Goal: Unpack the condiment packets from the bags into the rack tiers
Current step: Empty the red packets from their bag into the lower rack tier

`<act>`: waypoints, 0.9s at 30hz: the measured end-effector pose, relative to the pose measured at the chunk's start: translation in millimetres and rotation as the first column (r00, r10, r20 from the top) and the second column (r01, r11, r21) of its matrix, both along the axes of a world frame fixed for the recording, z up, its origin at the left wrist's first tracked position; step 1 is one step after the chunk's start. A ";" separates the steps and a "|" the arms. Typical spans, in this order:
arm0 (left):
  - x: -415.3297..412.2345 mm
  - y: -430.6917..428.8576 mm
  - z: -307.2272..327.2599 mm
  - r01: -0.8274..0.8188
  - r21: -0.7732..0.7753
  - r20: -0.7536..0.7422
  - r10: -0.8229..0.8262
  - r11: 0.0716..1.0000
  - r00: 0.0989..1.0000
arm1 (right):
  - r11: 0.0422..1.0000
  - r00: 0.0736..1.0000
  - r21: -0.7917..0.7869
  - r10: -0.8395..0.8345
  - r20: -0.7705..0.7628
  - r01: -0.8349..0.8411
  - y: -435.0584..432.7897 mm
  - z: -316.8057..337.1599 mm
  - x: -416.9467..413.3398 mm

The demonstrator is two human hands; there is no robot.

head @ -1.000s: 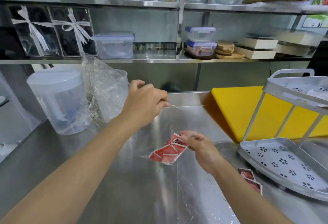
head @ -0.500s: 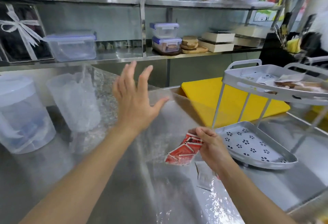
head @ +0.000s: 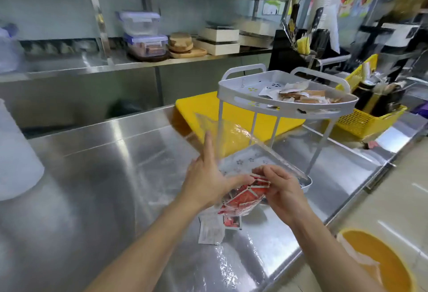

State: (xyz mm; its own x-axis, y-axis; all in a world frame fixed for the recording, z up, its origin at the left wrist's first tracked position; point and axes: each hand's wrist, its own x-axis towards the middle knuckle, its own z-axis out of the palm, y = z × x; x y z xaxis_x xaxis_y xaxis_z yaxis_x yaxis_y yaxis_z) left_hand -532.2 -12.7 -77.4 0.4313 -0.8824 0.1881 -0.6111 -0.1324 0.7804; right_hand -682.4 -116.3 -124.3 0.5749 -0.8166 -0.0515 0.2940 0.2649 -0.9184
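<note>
A bunch of red condiment packets [head: 245, 199] is held between both hands, just in front of the lower tier [head: 301, 177] of a white two-tier rack. My right hand [head: 281, 191] grips the packets from the right. My left hand [head: 208, 179] touches them from the left, its fingers spread against a clear plastic bag [head: 229, 134] that stands up over the packets. The rack's upper tier [head: 252, 99] holds several brown and white packets [head: 301, 95]. A red packet [head: 231, 221] and a white one [head: 210, 231] lie on the steel counter below my hands.
A yellow cutting board [head: 203, 106] lies behind the rack. A yellow basket [head: 363, 120] of utensils stands to the right. A translucent jug [head: 16, 159] is at the far left. Shelves with containers run along the back. An orange bin [head: 379, 261] sits below the counter edge.
My left hand came down from an open raised pose to the packets and bag. The view swung right, bringing the rack closer to centre. The right hand kept its hold on the red packets.
</note>
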 end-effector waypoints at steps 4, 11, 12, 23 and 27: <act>-14.2 -38.6 -14.0 0.017 -0.045 -0.257 -0.028 0.999 0.966 | 0.968 0.977 -0.168 -0.203 -0.073 0.188 -21.9 8.4 -18.1; -36.0 -94.5 -24.7 -0.102 -0.263 -0.259 0.032 0.959 0.965 | 0.888 0.932 -0.327 -0.358 -0.051 0.323 -73.1 30.3 -33.2; -38.6 -101.6 -25.9 -0.092 -0.272 -0.269 0.016 0.958 0.963 | 0.892 0.934 -0.310 -0.356 -0.033 0.329 -80.4 31.1 -32.8; -49.9 -135.7 -56.3 -0.419 -0.081 -0.240 0.390 0.905 0.889 | 0.913 0.907 -0.387 -0.268 -0.324 0.132 -136.0 -19.2 -22.4; -61.5 -131.0 -39.1 0.206 -0.518 0.670 0.245 0.830 0.700 | 0.891 0.896 -0.453 -0.175 -0.409 -0.033 -145.8 -13.4 -23.4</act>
State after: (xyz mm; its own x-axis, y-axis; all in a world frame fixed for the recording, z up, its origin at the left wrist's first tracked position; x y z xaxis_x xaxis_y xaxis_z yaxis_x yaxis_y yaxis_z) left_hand -593.8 -143.7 -116.5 -0.0078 -0.5329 0.8461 -0.9886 0.1312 0.0735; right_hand -705.8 -262.1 -137.7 0.5193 -0.8493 0.0946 -0.1523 -0.2009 -0.9677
